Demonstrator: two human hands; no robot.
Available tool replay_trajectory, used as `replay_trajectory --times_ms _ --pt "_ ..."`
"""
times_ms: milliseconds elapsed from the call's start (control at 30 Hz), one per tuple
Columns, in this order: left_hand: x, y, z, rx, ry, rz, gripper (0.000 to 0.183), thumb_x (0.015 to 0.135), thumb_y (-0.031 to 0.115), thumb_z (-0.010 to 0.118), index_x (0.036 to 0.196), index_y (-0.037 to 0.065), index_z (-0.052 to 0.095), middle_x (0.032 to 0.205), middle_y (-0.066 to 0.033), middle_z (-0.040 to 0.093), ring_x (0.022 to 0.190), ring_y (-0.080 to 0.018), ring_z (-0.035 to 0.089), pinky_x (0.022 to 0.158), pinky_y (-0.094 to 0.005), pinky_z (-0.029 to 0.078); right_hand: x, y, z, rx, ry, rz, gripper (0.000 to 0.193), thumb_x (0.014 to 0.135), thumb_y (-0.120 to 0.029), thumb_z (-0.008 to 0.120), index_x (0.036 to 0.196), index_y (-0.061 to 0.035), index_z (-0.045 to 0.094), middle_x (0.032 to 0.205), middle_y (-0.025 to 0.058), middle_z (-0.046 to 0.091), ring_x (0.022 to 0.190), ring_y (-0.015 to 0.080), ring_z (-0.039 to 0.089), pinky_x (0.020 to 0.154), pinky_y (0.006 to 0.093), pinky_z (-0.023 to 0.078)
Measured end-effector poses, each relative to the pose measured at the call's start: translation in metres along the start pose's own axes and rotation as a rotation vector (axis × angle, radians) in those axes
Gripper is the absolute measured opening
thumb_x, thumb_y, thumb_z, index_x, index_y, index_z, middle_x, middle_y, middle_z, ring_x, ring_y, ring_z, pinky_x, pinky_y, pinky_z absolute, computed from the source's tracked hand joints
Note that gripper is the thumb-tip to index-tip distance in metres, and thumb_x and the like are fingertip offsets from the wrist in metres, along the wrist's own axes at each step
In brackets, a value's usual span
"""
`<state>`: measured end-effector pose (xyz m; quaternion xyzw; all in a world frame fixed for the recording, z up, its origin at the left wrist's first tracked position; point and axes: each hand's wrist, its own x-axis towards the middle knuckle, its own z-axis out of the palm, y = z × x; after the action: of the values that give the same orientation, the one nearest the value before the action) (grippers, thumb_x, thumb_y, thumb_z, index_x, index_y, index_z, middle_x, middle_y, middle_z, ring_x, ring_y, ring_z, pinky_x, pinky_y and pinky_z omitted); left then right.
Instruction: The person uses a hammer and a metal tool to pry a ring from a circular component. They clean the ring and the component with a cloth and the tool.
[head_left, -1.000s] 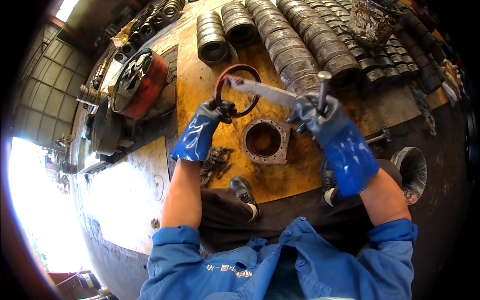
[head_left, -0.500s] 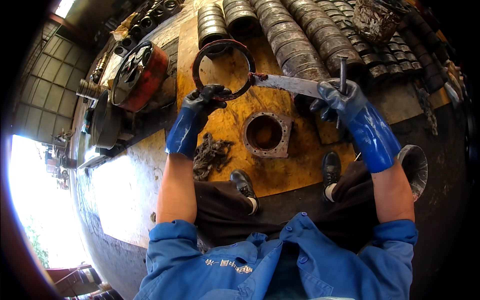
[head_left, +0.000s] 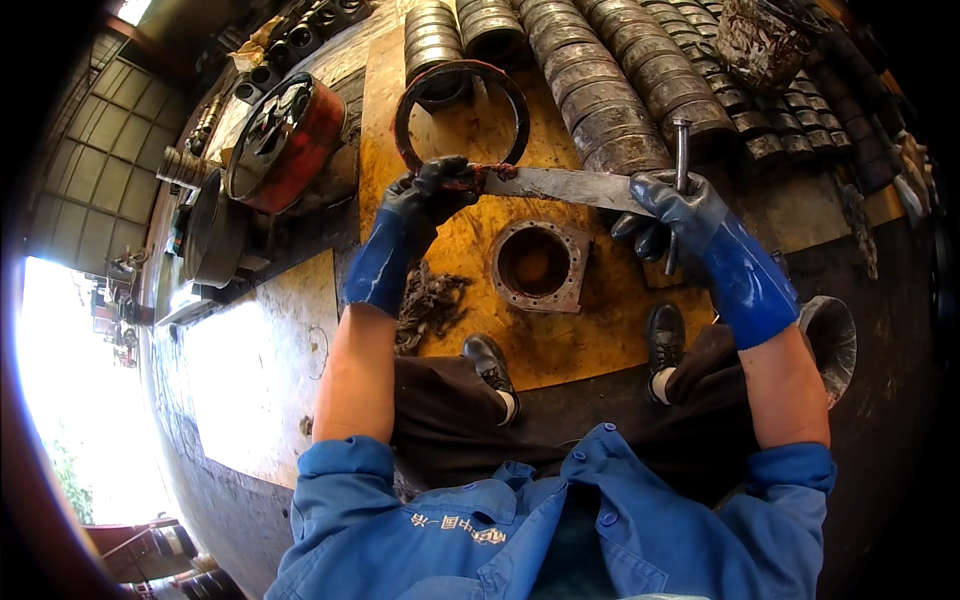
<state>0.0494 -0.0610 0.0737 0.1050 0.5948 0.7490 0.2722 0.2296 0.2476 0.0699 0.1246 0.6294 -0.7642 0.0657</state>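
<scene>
- Sheet, flat and stained yellow (head_left: 600, 350), covers the floor ahead of the person and lies beneath the held parts.
- Rows of grimy grey-brown metal cylinders (head_left: 615, 100) occupy its far side and bound the space beyond the hands.
- Round red metal drum (head_left: 305, 160), holding dark pieces, stands to the left, well apart from the work.
- Squarish rusty metal housing (head_left: 573, 282), with round bore and drilled flange, rests on the sheet between and below the hands, untouched. A dark grey rag heap (head_left: 430, 305) lies near its left side.
- Thin dark red-brown ring (head_left: 403, 130) is raised above the sheet, in front of the cylinders.
- Long flat grey metal bar (head_left: 570, 187) spans between the hands. Change: its tip has moved from the ring's right side to the lower rim, beside the left fingers. Judged effect: those fingers now limit access there; they also hide the exact contact.
- Left hand (head_left: 425, 200), in a blue-cuffed glove, is closed around the ring's lower rim.
- Right hand (head_left: 685, 205), gloved alike, grips the bar's near end and an upright steel rod with a wider head (head_left: 683, 150). Whether rod and bar are joined cannot be told.
- Red-brown residue (head_left: 503, 173) coats the bar's tip.
</scene>
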Motion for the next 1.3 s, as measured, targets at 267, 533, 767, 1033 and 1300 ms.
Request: replay_trajectory --times_ms 267,533,767,1033,1300 --pt "-0.001 0.001 0.0 -0.141 0.06 -0.089 0.03 0.091 0.02 0.06 0.112 -0.001 0.061 0.105 -0.0161 0.065 0.094 -0.0252 0.065 0.084 -0.0343 0.056 -0.002 -0.002 0.011 0.034 -0.006 0.026 0.033 0.088 -0.029 0.063 0.111 -0.0052 0.06 0.089 0.0087 0.067 0.063 0.0202 0.063 0.055 0.0339 0.052" --pt "-0.004 -0.001 0.005 -0.136 0.02 -0.06 0.033 0.091 0.022 0.06 0.11 -0.005 0.061 0.104 -0.0171 0.065 0.095 -0.0274 0.065 0.086 -0.0351 0.056 -0.004 -0.005 0.014 0.064 0.022 0.023 0.034 0.088 -0.029 0.063 0.11 -0.0046 0.06 0.086 0.009 0.067 0.06 0.0185 0.062 0.051 0.0317 0.051" --pt "0.024 -0.024 -0.002 -0.065 -0.015 -0.062 0.029 0.091 0.017 0.06 0.113 -0.001 0.06 0.106 -0.0153 0.062 0.094 -0.0249 0.063 0.085 -0.034 0.056 -0.013 -0.014 0.012 0.066 0.073 0.02 0.034 0.088 -0.03 0.063 0.109 -0.0041 0.06 0.083 0.0092 0.067 0.057 0.0171 0.061 0.049 0.0298 0.05" --pt "0.022 -0.021 -0.002 -0.085 -0.058 -0.089 0.032 0.091 0.007 0.056 0.123 0.003 0.052 0.111 -0.0113 0.059 0.097 -0.0206 0.06 0.086 -0.0327 0.054 -0.003 -0.008 0.02 0.103 0.038 0.015 0.034 0.088 -0.031 0.062 0.108 -0.0035 0.06 0.08 0.0095 0.066 0.054 0.0155 0.059 0.046 0.0275 0.049" --pt "0.013 -0.02 0.014 -0.331 -0.091 -0.292 0.038 0.09 0.0 0.056 0.126 0.001 0.046 0.121 -0.0105 0.056 0.104 -0.0161 0.058 0.09 -0.0284 0.051 -0.007 -0.005 0.019 0.144 0.058 0.025 0.034 0.088 -0.031 0.062 0.108 -0.003 0.06 0.077 0.0098 0.066 0.051 0.0138 0.058 0.042 0.0253 0.048"
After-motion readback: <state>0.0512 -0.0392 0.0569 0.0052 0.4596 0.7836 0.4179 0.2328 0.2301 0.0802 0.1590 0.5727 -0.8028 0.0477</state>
